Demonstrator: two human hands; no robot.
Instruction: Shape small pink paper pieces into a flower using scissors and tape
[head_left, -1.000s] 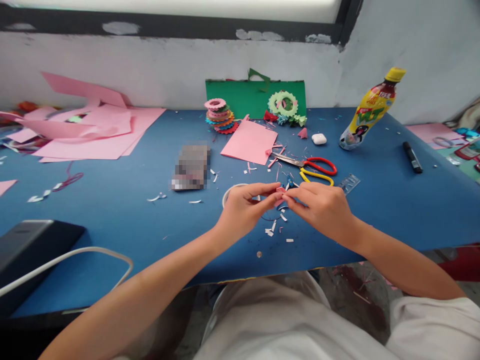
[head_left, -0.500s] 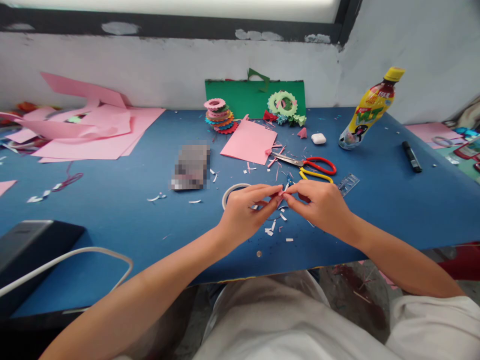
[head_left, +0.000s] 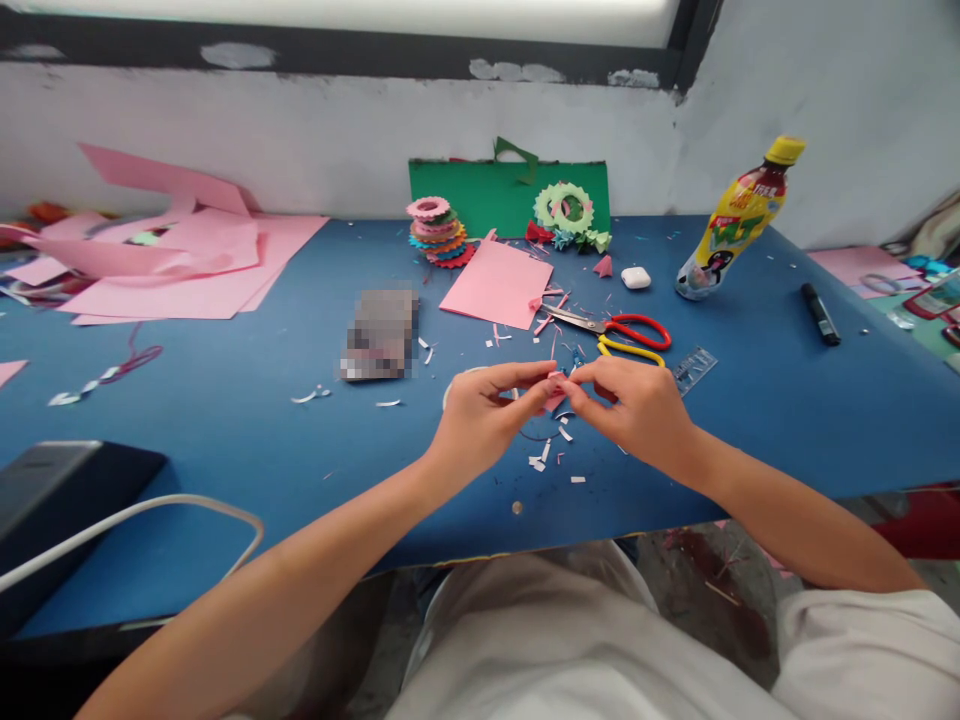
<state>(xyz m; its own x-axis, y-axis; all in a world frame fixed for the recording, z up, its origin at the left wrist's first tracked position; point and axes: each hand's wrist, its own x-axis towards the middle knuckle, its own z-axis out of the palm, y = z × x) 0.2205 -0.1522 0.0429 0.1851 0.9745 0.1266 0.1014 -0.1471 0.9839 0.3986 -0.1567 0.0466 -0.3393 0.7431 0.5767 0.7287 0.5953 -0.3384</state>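
Observation:
A small piece of pink paper (head_left: 556,393) is pinched between the fingertips of both hands, above the blue table. My left hand (head_left: 487,410) is closed on its left side, thumb and forefinger on it. From the right, my right hand (head_left: 634,400) grips the same piece with thumb and forefinger; its exact folds are partly hidden by the fingers. Just beyond the hands lie scissors (head_left: 611,328) with one red and one yellow handle. A white ring (head_left: 450,388), mostly hidden, sits under my left hand. White paper scraps (head_left: 541,458) are scattered below the fingers.
Behind the hands lie a pink sheet (head_left: 499,285), a stack of toothed paper rings (head_left: 435,235) and a white earphone case (head_left: 636,278). A bottle (head_left: 739,220) stands right, near a black marker (head_left: 820,314). A blurred-out flat object (head_left: 380,335) and pink sheets (head_left: 187,265) are left.
The pink paper has turned between my fingers and shows more of its surface. My left hand has shifted slightly left and its thumb now lies across the paper.

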